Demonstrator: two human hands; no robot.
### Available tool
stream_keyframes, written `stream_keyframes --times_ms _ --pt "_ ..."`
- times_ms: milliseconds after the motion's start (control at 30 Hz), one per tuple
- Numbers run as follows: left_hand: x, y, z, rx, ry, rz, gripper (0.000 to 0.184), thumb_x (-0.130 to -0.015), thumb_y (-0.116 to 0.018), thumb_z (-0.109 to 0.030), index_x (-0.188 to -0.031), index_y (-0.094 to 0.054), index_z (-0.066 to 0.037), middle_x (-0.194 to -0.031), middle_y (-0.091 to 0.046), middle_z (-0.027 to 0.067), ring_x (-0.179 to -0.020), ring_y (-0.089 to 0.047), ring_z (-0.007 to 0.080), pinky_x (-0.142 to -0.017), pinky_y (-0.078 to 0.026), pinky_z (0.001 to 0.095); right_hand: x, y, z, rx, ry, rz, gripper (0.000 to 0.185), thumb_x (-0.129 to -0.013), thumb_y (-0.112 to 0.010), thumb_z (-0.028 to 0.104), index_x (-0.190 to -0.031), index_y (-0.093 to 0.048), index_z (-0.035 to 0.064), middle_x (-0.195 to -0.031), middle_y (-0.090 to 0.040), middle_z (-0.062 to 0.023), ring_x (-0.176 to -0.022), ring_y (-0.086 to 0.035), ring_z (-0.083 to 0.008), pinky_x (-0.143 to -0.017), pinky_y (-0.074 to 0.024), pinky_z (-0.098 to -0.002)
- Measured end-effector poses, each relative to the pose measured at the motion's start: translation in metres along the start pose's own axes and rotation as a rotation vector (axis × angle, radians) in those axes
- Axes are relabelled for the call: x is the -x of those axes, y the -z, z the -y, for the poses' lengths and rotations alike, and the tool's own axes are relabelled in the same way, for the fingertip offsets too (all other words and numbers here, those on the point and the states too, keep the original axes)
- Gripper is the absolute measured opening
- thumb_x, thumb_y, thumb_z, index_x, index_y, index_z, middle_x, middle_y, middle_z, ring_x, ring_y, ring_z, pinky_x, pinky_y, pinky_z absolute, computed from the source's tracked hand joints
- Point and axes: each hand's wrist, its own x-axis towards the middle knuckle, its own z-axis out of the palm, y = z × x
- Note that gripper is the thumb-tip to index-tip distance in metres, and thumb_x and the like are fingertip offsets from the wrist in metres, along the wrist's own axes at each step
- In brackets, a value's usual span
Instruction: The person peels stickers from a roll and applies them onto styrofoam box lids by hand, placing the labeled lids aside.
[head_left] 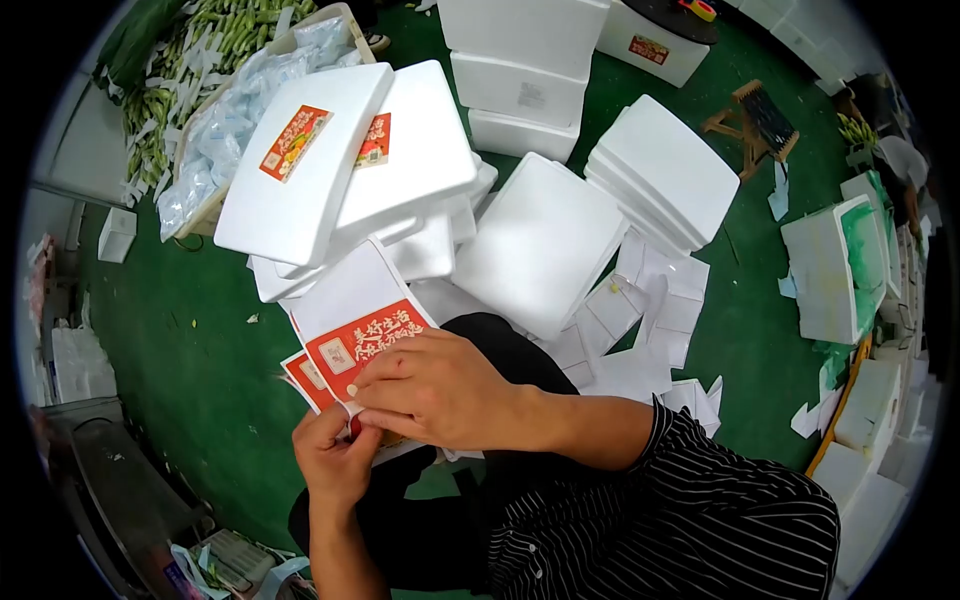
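Observation:
A red-and-white label sheet [352,300] with large white characters lies over my lap. Another red label sheet [303,374] shows from beneath it at the left. My left hand [335,455] pinches the lower left corner of the sheets between thumb and fingers. Across the red part reaches my right hand [435,390], its fingertips closed together at that same corner, close to my left thumb. Its fingers cover part of the print. Just beyond the sheets, white foam lids [255,215] lie piled, the upper ones bearing red stickers [296,143].
Plain foam lids [540,245] and a leaning lid stack [670,165] stand ahead. White backing papers [640,365] litter the green floor [200,330] at right. Behind are stacked foam boxes [520,95], a crate of ice packs [215,150], green vegetables [235,35] and a folding stool [755,125].

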Motion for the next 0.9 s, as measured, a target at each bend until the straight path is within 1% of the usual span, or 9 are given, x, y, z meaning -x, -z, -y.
stream_keyframes --times_ms 233,433,533,633,667,733,767,867,900 --pt "0.002 0.003 -0.003 0.016 0.074 0.172 0.01 -0.076 -0.078 -0.002 -0.08 -0.069 0.001 -0.066 -0.06 0.0059 -0.059 -0.054 0.0111 -0.053 -0.042 0.0276 0.002 0.009 -0.017 -0.302 -0.168 0.256 0.017 -0.087 -0.07 0.023 -0.094 -0.071 0.0074 -0.095 -0.07 -0.0078 -0.09 -0.066 -0.0277 -0.079 -0.0522 -0.039" --pt "0.005 0.003 -0.003 0.12 0.143 0.23 0.01 -0.077 -0.077 0.0 -0.083 -0.07 0.001 -0.072 -0.067 0.0062 -0.064 -0.06 0.0102 -0.056 -0.046 0.0262 0.01 -0.002 -0.021 -0.469 -0.231 0.182 0.015 -0.09 -0.069 0.02 -0.092 -0.071 0.005 -0.093 -0.069 -0.0094 -0.089 -0.066 -0.0268 -0.079 -0.0517 -0.0362" --pt "0.004 0.008 -0.009 0.107 0.15 0.244 0.012 -0.076 -0.077 0.001 -0.086 -0.072 0.002 -0.074 -0.067 0.0068 -0.065 -0.061 0.0099 -0.058 -0.047 0.0261 0.014 0.002 -0.022 -0.685 -0.386 0.17 0.016 -0.094 -0.067 0.019 -0.092 -0.07 0.0033 -0.094 -0.069 -0.007 -0.088 -0.065 -0.0191 -0.077 -0.0507 -0.0309" --pt "0.006 0.008 -0.011 0.166 0.237 0.266 0.014 -0.076 -0.077 0.002 -0.089 -0.072 0.005 -0.08 -0.069 0.0064 -0.069 -0.062 0.0095 -0.061 -0.049 0.0258 0.023 0.004 -0.03 -1.082 -0.787 0.133 0.021 -0.093 -0.068 0.023 -0.093 -0.069 0.0027 -0.09 -0.068 -0.0038 -0.087 -0.062 -0.0128 -0.079 -0.0495 -0.0292" --pt "0.008 0.003 -0.013 0.272 0.383 0.206 0.016 -0.078 -0.076 0.0 -0.092 -0.072 0.006 -0.083 -0.07 0.0059 -0.072 -0.062 0.0099 -0.066 -0.05 0.0264 0.033 0.01 -0.038 -1.043 -0.798 0.052 0.021 -0.094 -0.067 0.024 -0.095 -0.069 0.0031 -0.091 -0.067 -0.0031 -0.086 -0.061 -0.011 -0.079 -0.0492 -0.0283" --pt "0.008 0.0 -0.017 0.324 0.458 0.198 0.016 -0.08 -0.075 0.0 -0.094 -0.072 0.005 -0.083 -0.069 0.0063 -0.073 -0.061 0.01 -0.066 -0.05 0.0275 0.048 0.017 -0.054 -0.981 -0.793 -0.076 0.021 -0.095 -0.067 0.025 -0.098 -0.067 0.0039 -0.094 -0.066 -0.0017 -0.086 -0.059 -0.0075 -0.078 -0.0486 -0.0266" --pt "0.006 -0.001 -0.015 0.249 0.381 0.224 0.015 -0.079 -0.075 0.0 -0.093 -0.072 0.005 -0.083 -0.069 0.0064 -0.072 -0.061 0.01 -0.065 -0.05 0.0274 0.052 0.026 -0.05 -0.818 -0.667 -0.069 0.029 -0.092 -0.071 0.033 -0.099 -0.067 0.0048 -0.097 -0.065 -0.004 -0.091 -0.061 -0.0146 -0.081 -0.0495 -0.0308" --pt "0.007 0.002 -0.01 0.007 0.187 0.308 0.014 -0.078 -0.075 0.0 -0.091 -0.072 0.004 -0.081 -0.069 0.0066 -0.071 -0.061 0.0101 -0.063 -0.049 0.0271 0.046 0.028 -0.022 -0.231 -0.296 0.01 0.036 -0.089 -0.073 0.038 -0.1 -0.066 0.0049 -0.108 -0.063 -0.0077 -0.104 -0.06 -0.0235 -0.088 -0.0491 -0.0363" --pt "0.005 0.0 -0.013 -0.06 0.108 0.339 0.014 -0.077 -0.076 0.0 -0.09 -0.071 0.004 -0.081 -0.069 0.0067 -0.071 -0.06 0.0102 -0.063 -0.049 0.0269 0.042 0.019 -0.014 -0.221 -0.312 0.052 0.042 -0.083 -0.076 0.044 -0.099 -0.066 0.0072 -0.106 -0.063 -0.0088 -0.11 -0.056 -0.0301 -0.091 -0.048 -0.0421"
